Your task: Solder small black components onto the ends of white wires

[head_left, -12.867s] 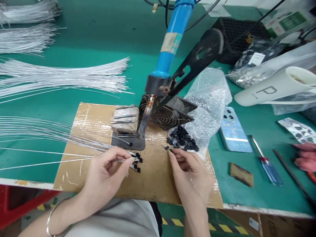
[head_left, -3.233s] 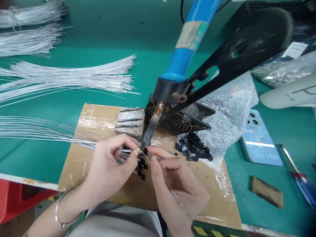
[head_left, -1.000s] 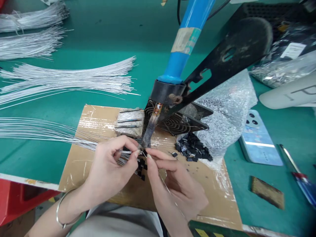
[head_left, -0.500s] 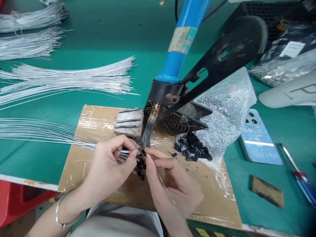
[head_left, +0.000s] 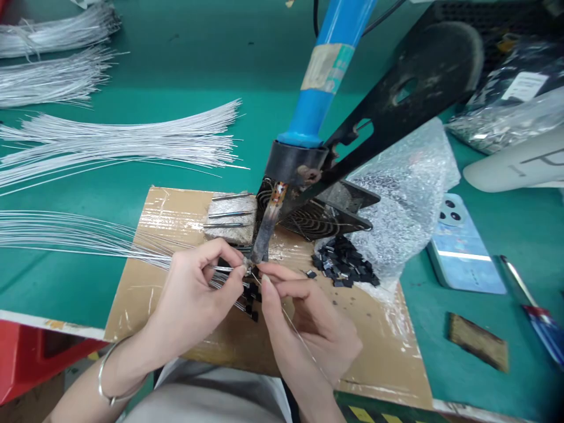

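At the hot tip (head_left: pixel 264 235) of a blue soldering iron (head_left: pixel 308 117) fixed in a black stand, both my hands meet. My left hand (head_left: pixel 198 294) is closed, thumb and forefinger pinching a thin white wire near its end; the small part at the fingertips is too tiny to make out. A strand of solder wire (head_left: pixel 302 341) runs across my right hand (head_left: pixel 312 329), pinched between thumb and fingers, its end close to the iron's tip. Below the fingers lie wires with black ends (head_left: pixel 252 298), partly hidden. The loose white wires (head_left: pixel 88 238) trail off left.
A cardboard sheet (head_left: pixel 379 352) covers the green bench. On it are a pale block with metal rods (head_left: pixel 229 229) and a pile of small black pieces (head_left: pixel 343 261). Bubble wrap (head_left: pixel 396 194), a phone (head_left: pixel 465 247), a screwdriver (head_left: pixel 537 323) and a brown pad (head_left: pixel 478 342) lie right; wire bundles (head_left: pixel 123 138) lie left.
Both hands hold nearly the same position at the iron's tip, wire and solder still pinched. Only a very slight shift of the hands and the view shows.
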Action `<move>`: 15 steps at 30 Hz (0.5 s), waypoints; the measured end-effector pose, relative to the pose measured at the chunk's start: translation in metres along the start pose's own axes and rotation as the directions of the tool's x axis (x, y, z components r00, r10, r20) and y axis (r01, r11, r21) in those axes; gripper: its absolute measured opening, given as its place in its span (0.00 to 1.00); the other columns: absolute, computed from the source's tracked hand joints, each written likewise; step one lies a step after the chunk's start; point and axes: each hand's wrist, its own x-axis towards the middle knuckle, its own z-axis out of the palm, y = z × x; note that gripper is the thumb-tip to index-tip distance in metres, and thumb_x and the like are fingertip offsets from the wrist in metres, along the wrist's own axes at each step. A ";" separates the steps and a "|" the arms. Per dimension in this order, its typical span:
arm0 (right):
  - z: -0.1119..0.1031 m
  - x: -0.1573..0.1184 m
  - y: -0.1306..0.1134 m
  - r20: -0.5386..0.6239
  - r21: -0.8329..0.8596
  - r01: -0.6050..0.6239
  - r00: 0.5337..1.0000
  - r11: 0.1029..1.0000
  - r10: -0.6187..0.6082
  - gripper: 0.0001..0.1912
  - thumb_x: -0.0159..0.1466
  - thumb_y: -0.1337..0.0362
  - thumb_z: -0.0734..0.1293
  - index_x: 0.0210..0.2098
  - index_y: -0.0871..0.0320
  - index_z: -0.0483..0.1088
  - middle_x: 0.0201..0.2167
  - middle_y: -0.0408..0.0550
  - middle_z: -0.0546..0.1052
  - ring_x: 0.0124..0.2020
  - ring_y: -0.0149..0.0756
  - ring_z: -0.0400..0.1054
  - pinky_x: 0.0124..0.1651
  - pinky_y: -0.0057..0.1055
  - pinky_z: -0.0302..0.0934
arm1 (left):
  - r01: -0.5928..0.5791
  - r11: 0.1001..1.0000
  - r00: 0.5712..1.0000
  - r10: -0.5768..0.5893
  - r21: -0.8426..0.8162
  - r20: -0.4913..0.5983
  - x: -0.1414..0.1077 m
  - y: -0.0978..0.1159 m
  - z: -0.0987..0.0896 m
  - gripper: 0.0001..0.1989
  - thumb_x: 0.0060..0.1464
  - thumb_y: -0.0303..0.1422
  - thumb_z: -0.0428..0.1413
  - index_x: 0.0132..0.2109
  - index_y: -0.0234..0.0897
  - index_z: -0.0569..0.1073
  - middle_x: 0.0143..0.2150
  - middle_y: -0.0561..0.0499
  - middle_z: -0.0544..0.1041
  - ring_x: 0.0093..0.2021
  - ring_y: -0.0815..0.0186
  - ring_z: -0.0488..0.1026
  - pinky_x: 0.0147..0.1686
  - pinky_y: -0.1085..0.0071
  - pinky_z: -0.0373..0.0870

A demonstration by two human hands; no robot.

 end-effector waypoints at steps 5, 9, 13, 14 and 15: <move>-0.012 -0.001 0.007 0.031 0.023 -0.013 0.999 1.000 0.012 0.10 0.66 0.74 0.71 0.32 0.54 0.73 0.42 0.43 0.86 0.45 0.33 0.82 0.51 0.30 0.74 | -0.009 0.999 0.999 0.007 0.035 0.042 -0.001 -0.005 0.000 0.07 0.57 0.34 0.57 0.32 0.39 0.76 0.33 0.47 0.81 0.24 0.67 0.67 0.22 0.69 0.54; -0.016 -0.005 0.009 0.002 -0.001 0.011 1.000 1.000 -0.011 0.10 0.66 0.74 0.71 0.32 0.54 0.72 0.44 0.46 0.86 0.46 0.36 0.81 0.52 0.34 0.73 | -0.031 0.999 0.999 0.031 0.006 0.039 -0.003 -0.008 0.000 0.06 0.58 0.34 0.57 0.33 0.40 0.76 0.34 0.47 0.81 0.30 0.63 0.73 0.25 0.69 0.61; -0.013 -0.007 0.008 0.059 -0.025 0.021 0.998 0.999 -0.019 0.09 0.67 0.73 0.70 0.32 0.54 0.71 0.47 0.48 0.85 0.48 0.39 0.81 0.52 0.36 0.73 | -0.074 0.996 0.997 0.072 0.044 0.033 -0.005 -0.009 -0.002 0.06 0.59 0.33 0.57 0.33 0.40 0.76 0.34 0.49 0.82 0.25 0.67 0.67 0.22 0.69 0.57; -0.012 -0.007 0.007 0.056 -0.024 0.023 0.998 0.999 -0.021 0.09 0.67 0.73 0.71 0.32 0.54 0.72 0.46 0.47 0.85 0.47 0.38 0.81 0.51 0.36 0.73 | -0.090 0.994 0.996 0.088 0.067 0.029 -0.005 -0.009 -0.002 0.06 0.60 0.32 0.57 0.33 0.40 0.76 0.33 0.50 0.82 0.22 0.68 0.64 0.20 0.69 0.55; -0.012 -0.006 0.006 0.032 -0.028 0.013 0.999 1.000 -0.012 0.09 0.67 0.72 0.71 0.32 0.55 0.72 0.43 0.46 0.85 0.44 0.37 0.81 0.49 0.34 0.73 | -0.106 0.990 0.994 0.104 0.093 0.025 -0.005 -0.010 -0.002 0.06 0.60 0.32 0.57 0.34 0.40 0.77 0.31 0.51 0.81 0.21 0.69 0.60 0.19 0.69 0.53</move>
